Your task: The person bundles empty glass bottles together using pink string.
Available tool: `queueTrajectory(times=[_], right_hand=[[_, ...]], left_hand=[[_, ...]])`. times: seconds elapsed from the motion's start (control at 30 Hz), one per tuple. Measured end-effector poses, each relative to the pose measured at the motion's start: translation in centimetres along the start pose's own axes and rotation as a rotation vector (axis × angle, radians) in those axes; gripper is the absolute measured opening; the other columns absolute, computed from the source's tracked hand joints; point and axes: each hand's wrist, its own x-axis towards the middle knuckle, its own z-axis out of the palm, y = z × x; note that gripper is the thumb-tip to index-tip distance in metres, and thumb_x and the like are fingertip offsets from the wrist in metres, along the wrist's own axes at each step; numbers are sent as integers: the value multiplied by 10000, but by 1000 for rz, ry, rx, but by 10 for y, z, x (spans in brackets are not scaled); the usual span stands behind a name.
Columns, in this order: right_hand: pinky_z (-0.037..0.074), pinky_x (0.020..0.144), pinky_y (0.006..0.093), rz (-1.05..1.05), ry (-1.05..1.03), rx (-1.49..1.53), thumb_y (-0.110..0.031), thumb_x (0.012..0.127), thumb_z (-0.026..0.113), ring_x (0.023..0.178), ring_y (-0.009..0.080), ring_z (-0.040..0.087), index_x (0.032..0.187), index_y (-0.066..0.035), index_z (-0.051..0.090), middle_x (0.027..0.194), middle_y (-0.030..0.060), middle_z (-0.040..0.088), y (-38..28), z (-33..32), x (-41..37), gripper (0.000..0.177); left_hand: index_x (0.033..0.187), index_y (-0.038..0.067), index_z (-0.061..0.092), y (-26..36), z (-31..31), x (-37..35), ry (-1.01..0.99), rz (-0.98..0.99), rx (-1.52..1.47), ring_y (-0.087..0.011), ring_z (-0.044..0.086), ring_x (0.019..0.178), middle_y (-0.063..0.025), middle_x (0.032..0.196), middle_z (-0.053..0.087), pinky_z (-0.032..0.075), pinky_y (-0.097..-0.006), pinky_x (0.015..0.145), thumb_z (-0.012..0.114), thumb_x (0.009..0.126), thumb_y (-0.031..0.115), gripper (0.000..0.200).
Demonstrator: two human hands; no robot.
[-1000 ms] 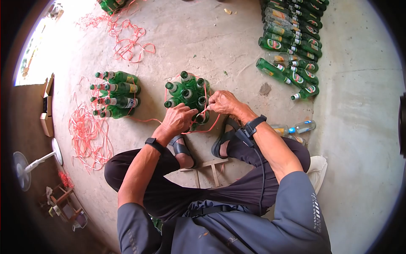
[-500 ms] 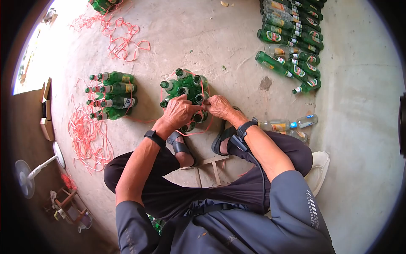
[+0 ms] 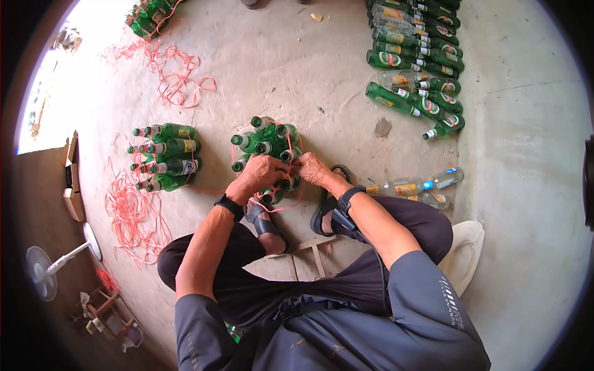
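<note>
Over the bottles [image 3: 249,142], left hand [image 3: 261,172] and right hand [image 3: 314,169] have fingers pinched on twine [image 3: 285,208]; uneven pulling could slacken it, letting outer bottles tip.

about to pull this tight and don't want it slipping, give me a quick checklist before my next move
1. Green bottles between the hands grouped, mouths up: ok
2. Pink twine around their outside: ok
3. Left hand and right hand both at the twine: ok
4. Knot formed: cannot tell, fingers cover it
5. All slack taken up: not ok, a loose loop hangs on the near side
6. Bottle bundle at left apart from this group: ok
</note>
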Motion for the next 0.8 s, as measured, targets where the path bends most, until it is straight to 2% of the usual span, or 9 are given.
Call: queueTrajectory(times=[0.07, 0.1, 0.17, 0.37, 0.4, 0.47, 0.53, 0.67, 0.8], right_hand=[[481, 631, 290, 6, 22, -24, -159, 798, 658, 633, 78, 567, 873, -77, 743, 695, 90, 695, -3, -1, 0, 140], [481, 631, 290, 0, 25, -24, -159, 798, 658, 633, 78, 567, 873, -77, 743, 695, 90, 695, -8, -4, -1, 140], [511, 663, 368, 59, 35, -66, -263, 766, 695, 651, 236, 655, 845, -109, 741, 745, 169, 678, -15, -4, -5, 179], [515, 669, 408, 45, 83, -153, -302, 766, 688, 717, 336, 671, 833, -96, 734, 769, 195, 669, -4, 1, 0, 221], [515, 669, 408, 42, 86, -153, -302, 766, 688, 717, 336, 671, 833, -96, 734, 769, 195, 669, -5, 1, -1, 221], [502, 654, 341, 57, 75, -199, -244, 785, 679, 631, 150, 622, 889, -102, 741, 735, 138, 694, -7, 0, -2, 187], [500, 646, 341, 41, 86, -157, -248, 788, 678, 623, 148, 618, 872, -93, 739, 722, 136, 691, -14, -1, -6, 187], [486, 614, 332, 25, 30, -132, -256, 793, 676, 590, 128, 589, 807, -52, 726, 667, 128, 672, -26, -7, -10, 210], [477, 599, 322, 32, -61, -169, -261, 795, 675, 577, 106, 562, 770, -22, 711, 631, 125, 652, -28, -13, -2, 243]], left_hand=[[876, 197, 738, -4, 3, 2, -6, 70, 165, -269, 642, 815, -76, 804, 691, 411, -392, 815, 630, 765, 276, 175], [838, 178, 718, -2, 2, 0, -4, 103, 230, -250, 625, 872, -37, 840, 683, 385, -397, 823, 599, 787, 279, 164], [833, 173, 704, -1, 1, -3, 24, 147, 252, -238, 610, 895, -24, 854, 662, 381, -396, 811, 592, 795, 277, 158], [828, 132, 654, 1, -2, -10, 25, 161, 157, -221, 559, 943, -24, 874, 588, 376, -397, 820, 588, 822, 270, 153], [819, 127, 644, 2, -2, -10, 16, 161, 159, -217, 553, 947, -22, 878, 582, 377, -395, 819, 587, 824, 270, 154], [820, 120, 633, 2, -4, -10, 18, 165, 184, -217, 543, 965, -18, 881, 570, 392, -398, 807, 585, 820, 258, 145], [797, 114, 632, -2, -4, -11, 11, 283, 277, -234, 542, 964, -19, 880, 568, 407, -403, 785, 593, 802, 244, 135], [769, 106, 630, -5, -4, -19, 78, 290, 247, -249, 552, 941, -27, 879, 577, 417, -408, 769, 616, 757, 221, 116], [720, 76, 611, 14, -14, -27, 161, 136, 94, -254, 576, 888, -53, 856, 610, 436, -397, 770, 638, 692, 187, 117]])
